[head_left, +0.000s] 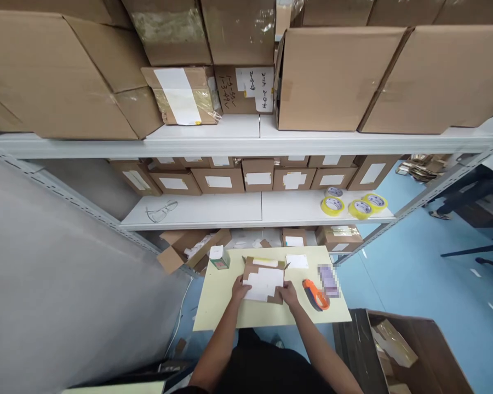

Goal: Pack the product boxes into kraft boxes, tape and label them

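A small cardboard box [276,295] with white labels on its near face lies on the pale yellow table [217,312]. My left hand [240,289] is closed on its left edge, and my right hand [288,294] grips the right edge. Short side flaps stick out at the box's far corners. To the right of my right hand lies an orange tape dispenser [315,295], apart from it. Beyond the box on the left stands a small green and white carton [219,257]. A white paper [297,261] rests at the far right of the box.
A blurred purple item [328,280] lies on the table's right side. Behind are shelves [246,146] stacked with labelled boxes, several tape rolls [332,206] and glasses [161,210]. A large open carton [425,350] stands at lower right. Another person's leg [460,191] shows far right.
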A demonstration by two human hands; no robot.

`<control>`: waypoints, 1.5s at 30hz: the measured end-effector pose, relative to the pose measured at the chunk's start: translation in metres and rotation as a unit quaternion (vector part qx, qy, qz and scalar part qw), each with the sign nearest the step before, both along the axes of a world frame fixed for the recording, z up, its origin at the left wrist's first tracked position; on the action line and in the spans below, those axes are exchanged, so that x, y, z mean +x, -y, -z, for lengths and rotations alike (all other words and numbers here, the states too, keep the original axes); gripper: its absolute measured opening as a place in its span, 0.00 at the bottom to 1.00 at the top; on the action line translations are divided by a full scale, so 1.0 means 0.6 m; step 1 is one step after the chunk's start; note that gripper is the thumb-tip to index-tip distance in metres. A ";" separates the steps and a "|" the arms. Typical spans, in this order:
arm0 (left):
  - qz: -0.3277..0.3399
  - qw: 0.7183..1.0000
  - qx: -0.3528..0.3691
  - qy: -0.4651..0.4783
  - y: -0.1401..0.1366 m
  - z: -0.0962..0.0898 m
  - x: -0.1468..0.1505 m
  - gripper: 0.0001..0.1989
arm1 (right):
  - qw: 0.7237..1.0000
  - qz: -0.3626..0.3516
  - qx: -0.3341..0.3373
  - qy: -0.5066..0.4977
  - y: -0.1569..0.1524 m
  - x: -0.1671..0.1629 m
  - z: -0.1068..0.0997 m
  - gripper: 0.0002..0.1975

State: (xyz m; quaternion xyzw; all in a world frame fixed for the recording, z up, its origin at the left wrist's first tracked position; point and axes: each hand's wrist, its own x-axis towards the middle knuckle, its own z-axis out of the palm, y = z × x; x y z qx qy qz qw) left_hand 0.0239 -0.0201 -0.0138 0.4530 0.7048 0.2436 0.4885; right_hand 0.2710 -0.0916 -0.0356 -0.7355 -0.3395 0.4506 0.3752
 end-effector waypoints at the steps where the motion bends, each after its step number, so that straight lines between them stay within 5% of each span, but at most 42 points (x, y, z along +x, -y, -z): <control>1: -0.011 0.999 0.023 0.020 0.002 -0.005 -0.004 0.31 | 1.000 0.018 0.011 -0.009 0.001 0.001 -0.009 0.15; 4: -0.051 0.984 0.119 0.121 0.018 -0.022 -0.014 0.29 | 0.995 0.044 0.089 -0.024 0.010 0.008 -0.027 0.22; 10: 0.026 0.996 -0.007 0.081 0.066 -0.028 -0.011 0.26 | 0.999 -0.052 -0.004 0.015 0.044 0.012 -0.006 0.28; 15: 0.048 0.998 -0.001 0.037 0.085 -0.038 -0.019 0.31 | 0.996 -0.084 -0.007 0.014 0.060 0.016 -0.010 0.39; 20: 0.008 0.984 0.166 -0.060 0.059 -0.100 -0.041 0.34 | 0.991 0.009 0.096 0.093 0.045 0.036 -0.076 0.40; 24: 0.130 0.963 0.223 -0.080 0.020 -0.134 -0.022 0.24 | 0.980 -0.029 0.152 0.126 0.012 0.039 -0.118 0.26; 28: 0.256 0.953 0.105 -0.121 0.002 -0.112 -0.002 0.26 | 0.963 -0.185 0.095 0.169 -0.009 0.035 -0.109 0.23; 33: 0.294 0.948 0.052 -0.114 0.018 -0.054 -0.010 0.39 | 0.925 -0.279 0.019 0.258 0.007 0.025 -0.074 0.44; 37: 0.282 0.953 0.057 -0.094 0.023 -0.037 -0.013 0.31 | 0.908 -0.289 -0.014 0.303 -0.005 0.007 -0.072 0.58; 45: 0.278 0.955 0.073 -0.080 0.030 -0.040 -0.013 0.15 | 0.890 -0.304 -0.112 0.320 -0.118 -0.017 -0.063 0.75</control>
